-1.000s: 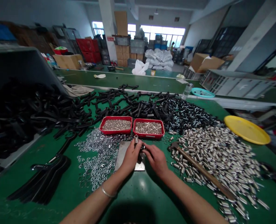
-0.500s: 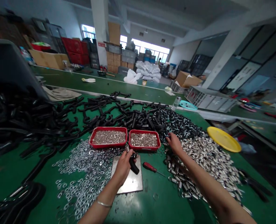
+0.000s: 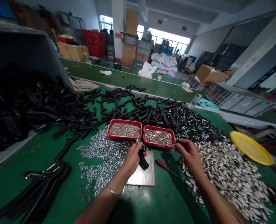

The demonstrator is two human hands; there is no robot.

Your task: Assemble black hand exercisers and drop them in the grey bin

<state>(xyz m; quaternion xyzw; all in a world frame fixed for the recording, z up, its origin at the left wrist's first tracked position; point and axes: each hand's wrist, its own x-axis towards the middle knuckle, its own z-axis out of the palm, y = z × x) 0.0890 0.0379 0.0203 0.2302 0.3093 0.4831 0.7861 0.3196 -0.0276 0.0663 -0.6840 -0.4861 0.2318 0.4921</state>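
Note:
My left hand [image 3: 135, 155] is closed around a curved black handle part [image 3: 143, 162], above a square metal plate [image 3: 149, 174]. A silver cylinder [image 3: 137, 141] stands up at the top of that grip. My right hand [image 3: 188, 152] is pinched at the right end of the right red tray [image 3: 160, 145], holding a thin silver screw [image 3: 172, 145] with a dark end, partly hidden by the fingers. Under and beside my right arm spreads a pile of silver cylinders [image 3: 229, 174]. A red-handled screwdriver [image 3: 162, 164] lies between my hands.
The left red tray [image 3: 124, 138] holds small metal parts. Silver nuts or rings [image 3: 98, 158] are scattered at left. Behind the trays lie black handle parts [image 3: 147, 113] and black-headed screws [image 3: 194, 124]. A yellow lid [image 3: 250, 147] sits at right, a grey bin [image 3: 46, 59] at left.
My right hand has drawn back from the screw pile towards the trays with a screw between its fingers. My left hand keeps its grip on the handle part. The view has turned left.

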